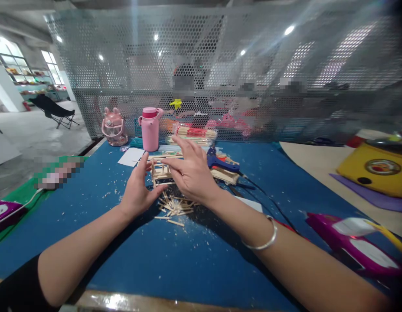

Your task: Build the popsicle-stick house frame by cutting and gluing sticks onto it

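A small frame of pale wooden sticks (161,174) stands on the blue table, with short upright posts along it. My left hand (137,188) is at its left end, fingers and thumb spread around the corner; whether they touch it I cannot tell. Over the right side of the frame is my right hand (196,175), its fingers stretched and apart, hiding part of the sticks. Below both hands lies a loose pile of short cut sticks (176,207). Just right of my right hand, a blue glue gun (222,164) rests on more wooden pieces (225,175).
A pink bottle (150,134) and a clear pink-lidded jug (115,130) stand at the back left, near a white card (131,157). Bagged sticks (197,134) lie before the perforated metal screen (253,108). A yellow pot (376,169) and purple device (353,242) are on the right.
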Motion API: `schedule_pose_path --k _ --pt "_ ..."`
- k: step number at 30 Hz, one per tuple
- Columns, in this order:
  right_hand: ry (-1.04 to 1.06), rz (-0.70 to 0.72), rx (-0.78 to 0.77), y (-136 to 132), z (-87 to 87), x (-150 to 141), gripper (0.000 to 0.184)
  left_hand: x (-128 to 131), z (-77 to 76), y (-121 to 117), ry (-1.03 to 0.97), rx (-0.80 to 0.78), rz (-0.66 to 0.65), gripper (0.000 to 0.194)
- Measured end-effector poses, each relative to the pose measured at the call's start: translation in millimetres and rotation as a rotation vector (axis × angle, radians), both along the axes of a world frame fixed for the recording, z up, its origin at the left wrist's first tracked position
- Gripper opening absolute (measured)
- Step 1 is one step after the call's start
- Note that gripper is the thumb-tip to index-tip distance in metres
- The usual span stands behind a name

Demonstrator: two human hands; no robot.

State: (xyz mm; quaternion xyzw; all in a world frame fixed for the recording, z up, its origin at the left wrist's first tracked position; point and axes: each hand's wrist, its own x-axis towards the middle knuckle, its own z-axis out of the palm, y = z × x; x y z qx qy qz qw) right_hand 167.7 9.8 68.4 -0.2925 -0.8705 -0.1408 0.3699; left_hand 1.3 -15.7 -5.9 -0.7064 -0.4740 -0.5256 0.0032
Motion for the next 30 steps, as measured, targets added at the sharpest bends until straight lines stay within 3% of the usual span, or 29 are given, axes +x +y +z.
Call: schedule_pose_path --k 16,21,25,28,30 --pt "-0.022 -0.025 -0.038 4 -8.4 -4 0.026 0 2.6 0 0.044 0.032 0.000 0.091" --pt "0.042 -0.038 0.000 15 0.8 8 0.030 0 2.6 0 0.020 0.004 -0.001 0.091" --pt "0.233 -0.304 -0.036 51 12.6 51 0.036 1 2.2 -2 -0.009 -0.045 0.010 0.089" --pt "0.125 -0.679 -0.343 75 9.2 84 0.039 2 1.7 -3 -0.015 -0.077 0.021 0.089" --pt "-0.070 -0.804 -0.556 82 1.1 95 0.044 2 0.8 -3 -0.023 -0.085 0.018 0.089"
